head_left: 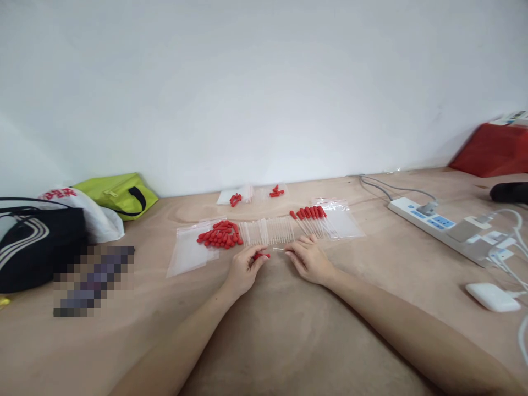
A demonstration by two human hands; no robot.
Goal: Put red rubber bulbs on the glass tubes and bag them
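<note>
Between the fingers of my left hand (246, 268) is a small red rubber bulb (262, 256), its end pointing right. My right hand (308, 258) pinches a thin clear tube (278, 249) whose free end points left, a short gap from the bulb. Beyond my hands lies a row of clear tubes (268, 231). To its left a pile of red bulbs (220, 235) rests partly on a clear plastic bag (190, 253). On the right, several tubes with red bulbs on their ends (311, 213) lie side by side near another clear bag (344, 220).
Two small bags with red bulbs (235, 199) (276, 191) lie near the wall. At left are a black bag (41, 247), a white bag (109, 220) and a green bag (119, 192). A power strip (433, 228) with cables and a white charger (493, 297) occupy the right.
</note>
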